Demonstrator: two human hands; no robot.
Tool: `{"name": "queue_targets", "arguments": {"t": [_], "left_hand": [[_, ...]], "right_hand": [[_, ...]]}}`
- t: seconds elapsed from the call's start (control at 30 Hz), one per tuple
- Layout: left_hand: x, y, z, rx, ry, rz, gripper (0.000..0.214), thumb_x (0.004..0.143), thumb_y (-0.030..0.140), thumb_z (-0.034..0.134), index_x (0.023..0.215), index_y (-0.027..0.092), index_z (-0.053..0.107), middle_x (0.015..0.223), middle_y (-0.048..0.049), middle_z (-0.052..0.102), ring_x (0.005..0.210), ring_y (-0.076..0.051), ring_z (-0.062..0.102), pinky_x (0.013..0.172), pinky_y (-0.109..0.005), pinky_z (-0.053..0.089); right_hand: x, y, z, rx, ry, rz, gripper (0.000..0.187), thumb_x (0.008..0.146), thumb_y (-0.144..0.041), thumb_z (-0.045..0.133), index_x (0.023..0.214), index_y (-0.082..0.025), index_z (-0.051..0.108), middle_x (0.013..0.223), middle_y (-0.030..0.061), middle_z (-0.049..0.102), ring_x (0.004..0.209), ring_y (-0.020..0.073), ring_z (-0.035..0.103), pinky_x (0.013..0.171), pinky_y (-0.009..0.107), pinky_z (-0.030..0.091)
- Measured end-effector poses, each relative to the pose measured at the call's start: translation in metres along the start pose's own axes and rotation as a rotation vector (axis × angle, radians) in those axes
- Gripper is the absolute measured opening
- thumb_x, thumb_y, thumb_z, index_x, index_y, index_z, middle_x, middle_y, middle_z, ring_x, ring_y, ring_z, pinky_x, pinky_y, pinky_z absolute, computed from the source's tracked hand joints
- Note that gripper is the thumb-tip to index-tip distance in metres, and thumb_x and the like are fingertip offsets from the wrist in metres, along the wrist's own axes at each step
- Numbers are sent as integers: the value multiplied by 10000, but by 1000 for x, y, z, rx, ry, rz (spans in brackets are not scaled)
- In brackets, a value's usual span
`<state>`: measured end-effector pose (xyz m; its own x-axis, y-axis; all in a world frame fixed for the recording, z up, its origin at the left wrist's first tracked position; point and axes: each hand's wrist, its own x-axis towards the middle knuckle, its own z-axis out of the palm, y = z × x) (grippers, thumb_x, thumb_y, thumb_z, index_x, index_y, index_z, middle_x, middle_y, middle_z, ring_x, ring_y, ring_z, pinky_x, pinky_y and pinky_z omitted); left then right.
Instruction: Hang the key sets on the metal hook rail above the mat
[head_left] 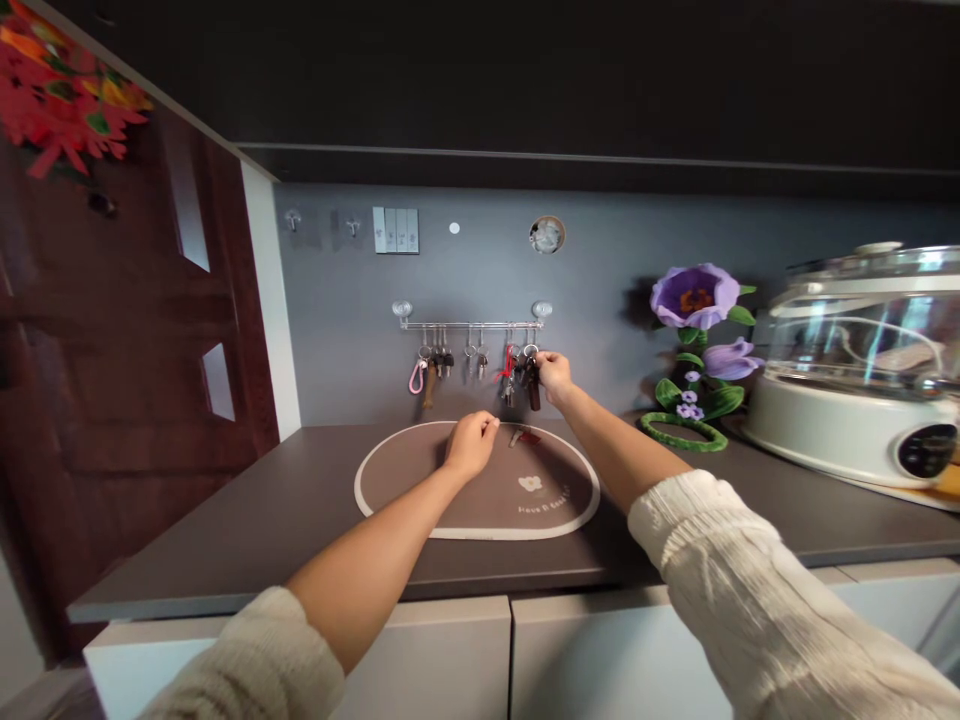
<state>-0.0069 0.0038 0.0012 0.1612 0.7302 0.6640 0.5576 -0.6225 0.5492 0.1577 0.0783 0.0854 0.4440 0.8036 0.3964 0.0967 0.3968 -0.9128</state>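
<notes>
A metal hook rail (472,325) on the grey wall carries several bunches of keys. My right hand (554,378) is at the rail's right end, its fingers pinched on a key ring with a dark fob (534,388) that hangs there. Just left of it is a bunch of keys (509,385) with a red cord. Low over the brown oval mat (420,490) is my left hand (472,443), its fingers curled together; what they hold, if anything, is hidden. A key with a dark red tag (529,437) lies on the mat to the right of that hand.
A purple fabric flower (696,296) with a green ring base and a clear-topped white appliance (847,420) stand on the dark counter (247,510) at right. A dark cabinet (480,90) overhangs it. At left is a brown door (142,380).
</notes>
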Motion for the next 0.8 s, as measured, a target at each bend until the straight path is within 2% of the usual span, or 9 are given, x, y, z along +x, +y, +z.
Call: {"name": "queue_targets", "arguments": {"t": [0.17, 0.3, 0.4, 0.5, 0.63, 0.7, 0.8], "left_hand": [[0, 2, -2, 13, -3, -1, 241, 808, 278, 409, 689, 158, 581, 650, -10, 583, 613, -109, 488, 600, -220, 345], [-1, 5, -4, 12, -14, 6, 242, 811, 273, 408, 699, 154, 587, 677, -19, 598, 635, -114, 501, 623, -227, 361], [-1, 6, -5, 12, -16, 24, 240, 812, 273, 411, 711, 153, 593, 692, -25, 610, 647, -117, 512, 637, -233, 369], [0, 6, -5, 16, -20, 39, 237, 811, 274, 415, 724, 155, 600, 703, -31, 620, 659, -123, 524, 644, -239, 379], [1, 3, -4, 20, -26, 58, 221, 806, 267, 425, 758, 155, 610, 733, -38, 633, 680, -129, 541, 665, -246, 397], [1, 2, -4, 24, -29, 62, 214, 804, 260, 429, 776, 156, 614, 745, -40, 638, 684, -130, 547, 670, -247, 405], [1, 1, -5, 31, -39, 62, 204, 801, 252, 439, 790, 155, 618, 766, -44, 646, 699, -132, 558, 682, -248, 418]], "right_hand": [[2, 4, -5, -112, 9, -100, 79, 690, -180, 448, 650, -170, 515, 660, -5, 554, 624, 103, 480, 656, 222, 406], [-4, 4, -9, -159, 46, -130, 133, 714, -202, 462, 811, -159, 541, 903, 54, 604, 825, 136, 534, 819, 263, 394], [-15, 2, -13, -172, 85, -163, 181, 728, -206, 467, 887, -151, 532, 1014, 84, 590, 921, 146, 529, 874, 271, 372], [-29, 1, -18, -178, 66, -193, 169, 731, -212, 479, 880, -153, 534, 992, 81, 598, 908, 145, 537, 858, 267, 383], [-51, 5, -26, -228, -41, -186, 102, 728, -214, 490, 789, -162, 553, 802, 43, 623, 783, 138, 554, 782, 260, 410], [-60, 10, -30, -287, -117, -184, 91, 726, -207, 487, 745, -159, 562, 741, 33, 623, 730, 132, 554, 751, 256, 414], [-68, 20, -36, -439, -202, -187, 98, 720, -207, 508, 738, -150, 586, 760, 38, 637, 704, 127, 556, 723, 251, 416]]}}
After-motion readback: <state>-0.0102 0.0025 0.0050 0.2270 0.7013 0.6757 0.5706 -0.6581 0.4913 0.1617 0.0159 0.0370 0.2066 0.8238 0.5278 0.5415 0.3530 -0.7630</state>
